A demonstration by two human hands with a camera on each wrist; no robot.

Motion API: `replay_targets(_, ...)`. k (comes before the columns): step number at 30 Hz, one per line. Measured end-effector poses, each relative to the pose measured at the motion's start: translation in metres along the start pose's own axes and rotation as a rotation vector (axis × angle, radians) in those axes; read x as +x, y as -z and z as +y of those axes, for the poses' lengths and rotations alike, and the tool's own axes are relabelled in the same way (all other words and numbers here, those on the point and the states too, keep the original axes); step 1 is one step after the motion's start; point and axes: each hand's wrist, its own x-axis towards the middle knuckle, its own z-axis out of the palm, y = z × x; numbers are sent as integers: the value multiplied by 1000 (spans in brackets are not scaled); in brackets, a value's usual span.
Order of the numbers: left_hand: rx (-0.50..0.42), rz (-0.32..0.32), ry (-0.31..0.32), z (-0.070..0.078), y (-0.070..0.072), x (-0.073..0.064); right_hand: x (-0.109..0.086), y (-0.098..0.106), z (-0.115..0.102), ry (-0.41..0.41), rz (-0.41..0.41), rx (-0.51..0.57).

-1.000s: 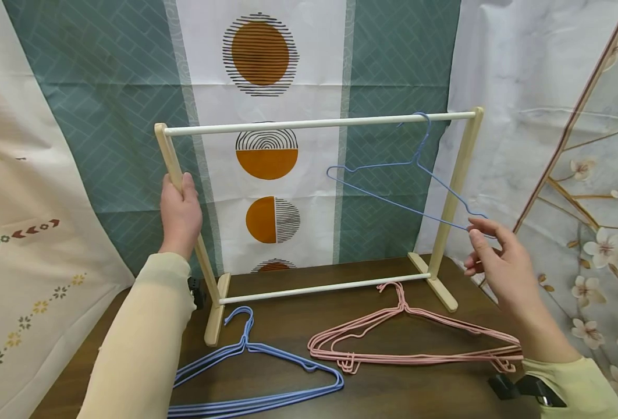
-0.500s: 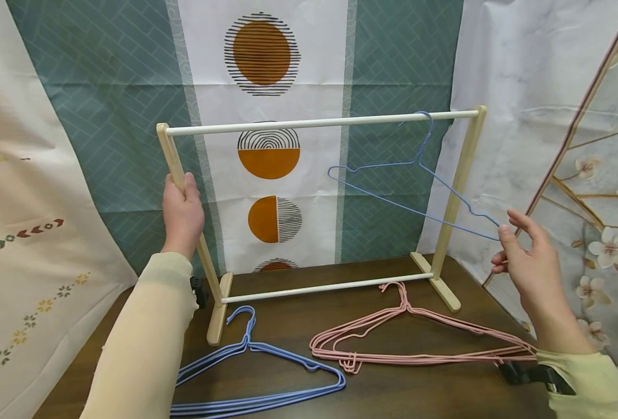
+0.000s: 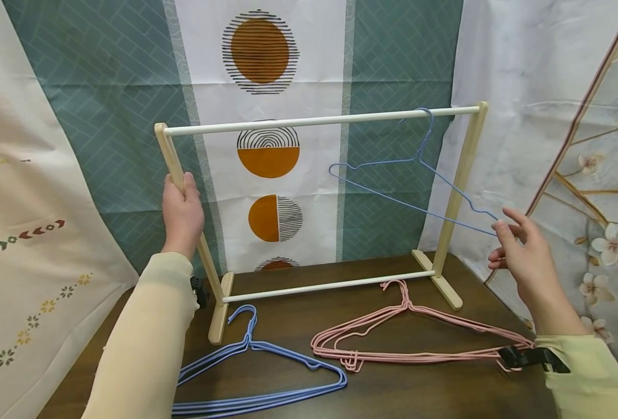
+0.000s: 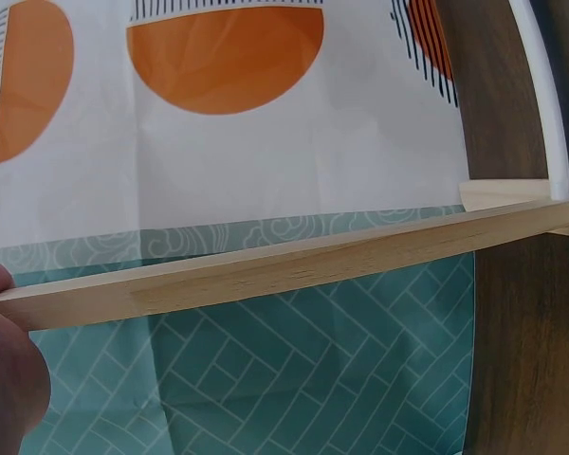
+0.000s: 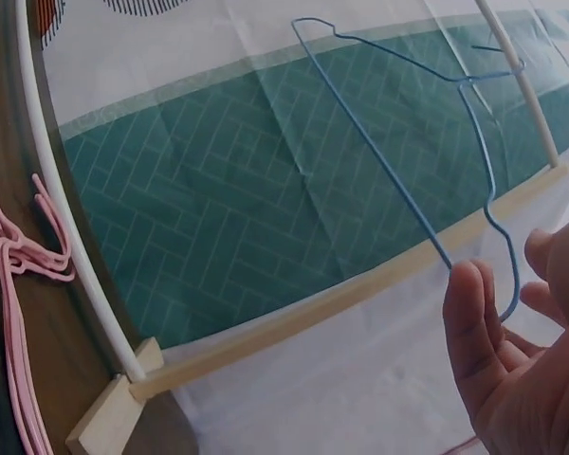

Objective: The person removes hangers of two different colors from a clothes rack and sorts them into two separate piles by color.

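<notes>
My left hand (image 3: pixel 182 215) grips the left wooden post of a clothes rack (image 3: pixel 288 123), with the thumb laid along it. In the left wrist view, part of that hand shows at the post's (image 4: pixel 294 270) upper end. A thin blue wire hanger (image 3: pixel 387 198) hangs by its hook from the white top rail, near the right post. My right hand (image 3: pixel 526 250) is at the hanger's right corner, fingers loosely bent. In the right wrist view, the hanger (image 5: pixel 379 156) reaches in among the fingers (image 5: pixel 469 322), which stand apart. Whether they touch the wire is hard to tell.
A stack of blue hangers (image 3: pixel 288 361) lies on the brown table (image 3: pixel 387 390) at front left, partly behind the left sleeve. Pink hangers (image 3: pixel 372 355) lie at front right, near the right wrist's black strap. Patterned cloths (image 3: pixel 403 64) surround the table.
My right hand has moved right from along the hanger's lower wire to its corner, with the fingers more spread. The hanger stays on the rail. My left hand keeps its hold.
</notes>
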Motion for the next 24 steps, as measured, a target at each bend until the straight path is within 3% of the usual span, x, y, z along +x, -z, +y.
replay_targets(8,-4,0,-7,0,0,0,7,1,8,55,-57,100)
replay_targets(24,4,2,-12,1,0,0,10,-9,7,65,-94,86)
